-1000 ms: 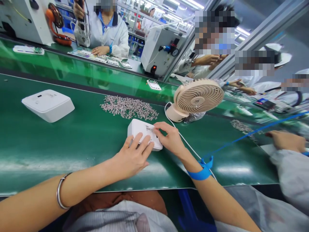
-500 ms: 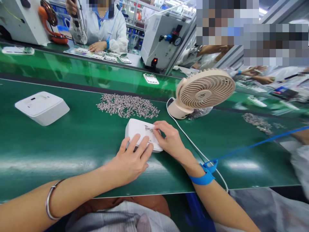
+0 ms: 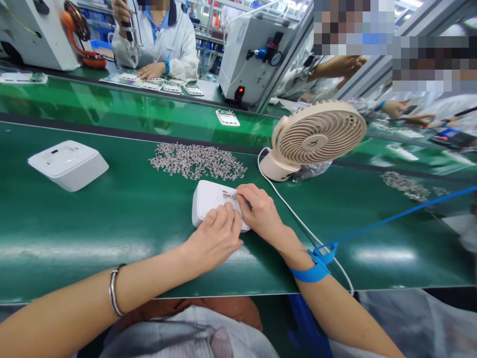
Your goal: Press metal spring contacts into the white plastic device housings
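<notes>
Both hands are pinning the white box point(image 3: 208, 201) to the desk point(image 3: 112, 223). The left hand point(image 3: 214, 238) is pressing with curled fingers while the right hand point(image 3: 261, 211) is pinching a small metal part point(image 3: 230, 196). The box is looking light, stiff and slippery (best held by its sides).

I find no words, brand names or numbers that I can read anywhere here. The nearest thing to a sign is a small dark emblem at the hub of the beige fan point(image 3: 316, 141), but it is too small for me to make out as letters. The white box point(image 3: 210, 201) under my hands has a small printed patch on its top, which is blurred and partly covered by my fingers. The gauge point(image 3: 276, 58) on the grey machine across the belt has an unreadable dial.
</notes>
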Available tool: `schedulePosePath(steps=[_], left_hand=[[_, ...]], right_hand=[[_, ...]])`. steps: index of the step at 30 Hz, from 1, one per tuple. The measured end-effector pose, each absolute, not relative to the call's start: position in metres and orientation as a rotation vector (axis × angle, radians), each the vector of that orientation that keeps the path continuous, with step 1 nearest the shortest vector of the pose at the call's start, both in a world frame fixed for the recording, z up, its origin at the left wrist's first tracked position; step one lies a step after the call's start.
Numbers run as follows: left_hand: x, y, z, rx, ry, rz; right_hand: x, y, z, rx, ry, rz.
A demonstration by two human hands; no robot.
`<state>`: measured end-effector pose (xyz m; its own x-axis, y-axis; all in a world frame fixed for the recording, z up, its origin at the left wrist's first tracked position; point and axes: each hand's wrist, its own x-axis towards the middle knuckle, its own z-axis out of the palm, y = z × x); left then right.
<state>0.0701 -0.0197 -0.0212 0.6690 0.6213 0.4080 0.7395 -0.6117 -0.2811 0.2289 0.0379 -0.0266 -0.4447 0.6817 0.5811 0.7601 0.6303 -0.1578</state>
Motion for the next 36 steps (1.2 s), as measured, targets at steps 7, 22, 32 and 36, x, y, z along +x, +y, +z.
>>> schedulePosePath(steps=[7, 22, 32, 36], left_hand=[[0.08, -0.017, -0.026, -2.471, -1.125, -0.354], [0.086, -0.015, -0.022, -2.463, -1.155, -0.378], [0.087, -0.016, -0.022, -2.461, -1.139, -0.375], [0.086, -0.016, -0.023, -2.463, -1.143, -0.372]], right_hand=[[0.231, 0.039, -0.026, -1.14, -2.292, -0.133], [0.238, 0.03, -0.033, -1.104, -1.862, 0.557], [0.24, 0.022, -0.035, -1.11, -1.871, 0.538], [0.242, 0.022, -0.035, -1.098, -2.001, 0.398]])
